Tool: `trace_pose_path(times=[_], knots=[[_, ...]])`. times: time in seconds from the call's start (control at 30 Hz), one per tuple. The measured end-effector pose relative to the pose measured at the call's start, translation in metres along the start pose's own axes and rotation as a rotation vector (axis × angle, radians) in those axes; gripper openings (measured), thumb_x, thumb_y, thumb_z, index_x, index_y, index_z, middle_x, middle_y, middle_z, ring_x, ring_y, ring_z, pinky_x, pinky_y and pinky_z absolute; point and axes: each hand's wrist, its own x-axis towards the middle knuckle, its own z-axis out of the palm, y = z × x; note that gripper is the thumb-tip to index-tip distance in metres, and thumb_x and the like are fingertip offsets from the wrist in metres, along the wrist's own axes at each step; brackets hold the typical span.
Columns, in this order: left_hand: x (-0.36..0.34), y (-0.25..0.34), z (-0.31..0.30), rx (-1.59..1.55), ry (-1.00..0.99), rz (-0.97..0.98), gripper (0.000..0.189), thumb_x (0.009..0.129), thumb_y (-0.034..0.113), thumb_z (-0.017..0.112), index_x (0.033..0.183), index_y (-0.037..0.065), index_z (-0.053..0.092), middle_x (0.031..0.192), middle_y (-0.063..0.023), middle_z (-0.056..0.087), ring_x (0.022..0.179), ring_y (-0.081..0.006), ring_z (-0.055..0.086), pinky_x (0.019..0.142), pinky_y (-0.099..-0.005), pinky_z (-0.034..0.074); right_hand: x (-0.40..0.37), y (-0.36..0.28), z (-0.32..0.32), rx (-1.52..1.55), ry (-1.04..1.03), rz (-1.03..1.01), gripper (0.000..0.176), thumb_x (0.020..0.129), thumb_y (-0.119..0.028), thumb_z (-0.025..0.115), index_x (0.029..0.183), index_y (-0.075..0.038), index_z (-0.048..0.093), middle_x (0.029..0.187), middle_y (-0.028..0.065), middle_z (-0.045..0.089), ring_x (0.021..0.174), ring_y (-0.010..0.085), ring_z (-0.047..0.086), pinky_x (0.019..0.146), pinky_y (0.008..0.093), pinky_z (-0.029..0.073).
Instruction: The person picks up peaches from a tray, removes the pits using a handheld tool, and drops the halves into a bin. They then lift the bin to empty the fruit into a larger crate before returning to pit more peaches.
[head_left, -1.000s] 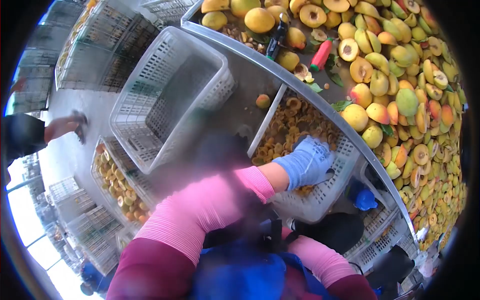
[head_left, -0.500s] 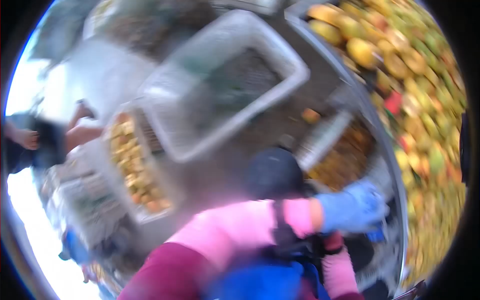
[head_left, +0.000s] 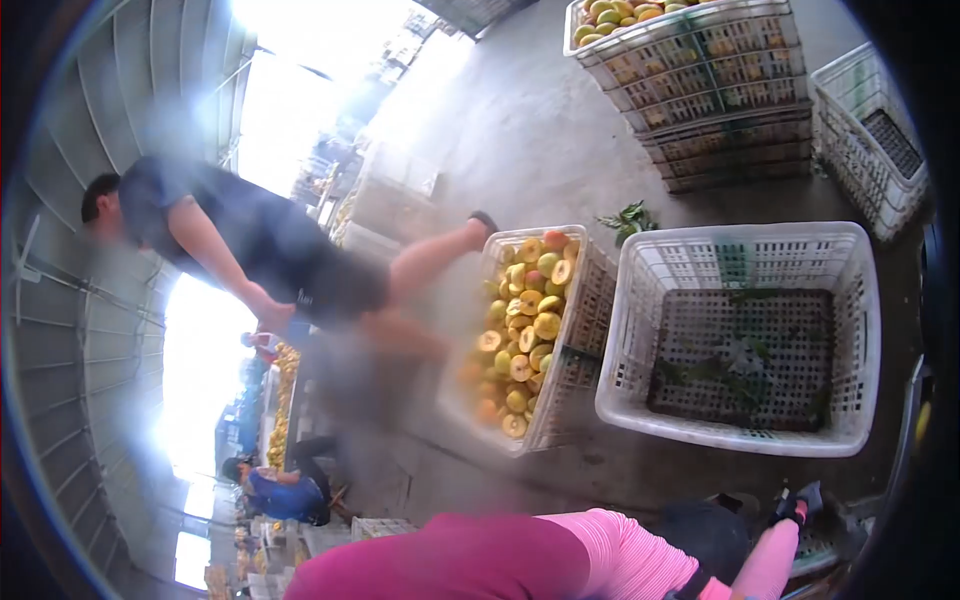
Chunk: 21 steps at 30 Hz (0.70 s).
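My left arm, in a maroon and pink sleeve (head_left: pixel 615 550), crosses the bottom of the view. A dark band circles its wrist, and the hand lies beyond the lower edge. My right hand (head_left: pixel 803 502) shows small at the lower right, at the end of a pink sleeve with a black strap at the wrist. Something grey-blue is at its fingertips; whether it is glove or object I cannot make out. Nearest above the hand stands a large white plastic crate (head_left: pixel 740 437) with green leaves on its dark mesh bottom.
Left of it, a white crate (head_left: pixel 575 385) holds yellow-green fruit (head_left: pixel 522 310), some halved. Stacked crates (head_left: pixel 715 90) and another crate (head_left: pixel 875 135) stand behind. Leaves (head_left: pixel 630 218) lie on the floor. A person in dark clothes (head_left: pixel 250 225) walks at left; one in blue (head_left: pixel 285 495) sits farther off.
The view has swung left, away from the big bin of yellow fruit. The blue-gloved left hand has gone out of view. The crates and the walking person show more fully.
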Motion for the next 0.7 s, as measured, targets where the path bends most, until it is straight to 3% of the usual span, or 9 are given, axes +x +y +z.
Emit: trace_pose_path(times=[0.17,0.33,0.37,0.4,0.43,0.47,0.53,0.63,0.7], knots=[[0.003,-0.004,0.008,-0.045,0.036,-0.098,0.039,0.077,0.036,0.056,0.099,0.004,0.057,0.094,-0.0141,0.054,0.089,-0.0305,0.052,0.08,-0.0419,0.038,0.02,0.035,0.001,-0.09,0.036,-0.01,0.036,0.092,-0.019,0.052,0.126,-0.008,0.049,0.114,0.0105,0.057,0.094,0.0199,0.059,0.079,0.0331,0.05],[-0.009,0.058,0.046,-0.15,0.255,-0.161,0.036,0.076,0.034,0.057,0.096,0.003,0.057,0.092,-0.0147,0.054,0.088,-0.0316,0.052,0.078,-0.042,0.038,-0.034,0.039,-0.029,-0.222,0.157,-0.015,0.038,0.092,-0.018,0.052,0.128,-0.007,0.046,0.116,0.0109,0.056,0.097,0.021,0.058,0.081,0.0346,0.05],[0.012,0.053,0.022,-0.569,-0.406,-0.378,0.038,0.079,0.031,0.055,0.103,0.002,0.055,0.097,-0.0153,0.053,0.09,-0.0297,0.052,0.078,-0.0406,0.038,-0.049,0.035,-0.04,-0.245,0.206,0.001,0.039,0.092,-0.017,0.052,0.129,-0.007,0.046,0.117,0.011,0.055,0.097,0.0212,0.058,0.081,0.035,0.05],[0.01,0.055,0.012,-0.522,-0.387,-0.367,0.04,0.08,0.033,0.056,0.104,0.001,0.054,0.1,-0.0151,0.052,0.092,-0.0278,0.051,0.078,-0.0395,0.038,-0.065,0.03,-0.047,-0.242,0.242,0.012,0.039,0.092,-0.017,0.052,0.129,-0.007,0.045,0.117,0.0111,0.055,0.098,0.0214,0.058,0.082,0.0353,0.05],[0.02,0.045,-0.005,-0.629,-0.691,-0.373,0.059,0.082,0.039,0.051,0.129,0.004,0.045,0.125,-0.0193,0.048,0.108,-0.0328,0.049,0.094,-0.0453,0.036,-0.082,0.026,-0.052,-0.215,0.278,0.021,0.04,0.092,-0.017,0.052,0.13,-0.007,0.045,0.118,0.0112,0.055,0.099,0.0216,0.058,0.082,0.0356,0.05],[0.026,0.039,-0.014,-0.635,-0.807,-0.357,0.059,0.083,0.04,0.053,0.129,0.004,0.044,0.126,-0.0176,0.047,0.109,-0.0323,0.049,0.093,-0.0441,0.037,-0.103,0.023,-0.053,-0.17,0.302,0.032,0.04,0.092,-0.016,0.052,0.13,-0.007,0.044,0.118,0.0113,0.055,0.099,0.0218,0.058,0.083,0.0359,0.05],[0.018,0.041,-0.014,-0.645,-0.675,-0.377,0.057,0.083,0.041,0.054,0.127,0.004,0.046,0.123,-0.0166,0.048,0.106,-0.0312,0.05,0.09,-0.0427,0.039,-0.146,0.017,-0.05,-0.06,0.315,0.067,0.042,0.091,-0.016,0.052,0.131,-0.007,0.043,0.119,0.0114,0.054,0.101,0.0222,0.058,0.084,0.0365,0.049],[0.018,0.038,-0.02,-0.648,-0.661,-0.371,0.056,0.084,0.043,0.053,0.123,0.004,0.049,0.121,-0.016,0.049,0.103,-0.0303,0.05,0.086,-0.0426,0.04,-0.231,0.001,-0.049,0.091,0.301,0.128,0.043,0.091,-0.015,0.052,0.133,-0.007,0.042,0.12,0.0117,0.054,0.102,0.0228,0.057,0.085,0.0375,0.049],[0.01,0.039,-0.019,-0.59,-0.49,-0.354,0.05,0.084,0.041,0.054,0.117,0.003,0.051,0.108,-0.0156,0.052,0.097,-0.0297,0.053,0.082,-0.0409,0.041,-0.286,-0.013,-0.052,0.179,0.294,0.165,0.045,0.091,-0.014,0.052,0.134,-0.007,0.04,0.121,0.0119,0.053,0.104,0.0232,0.057,0.086,0.0381,0.049]])
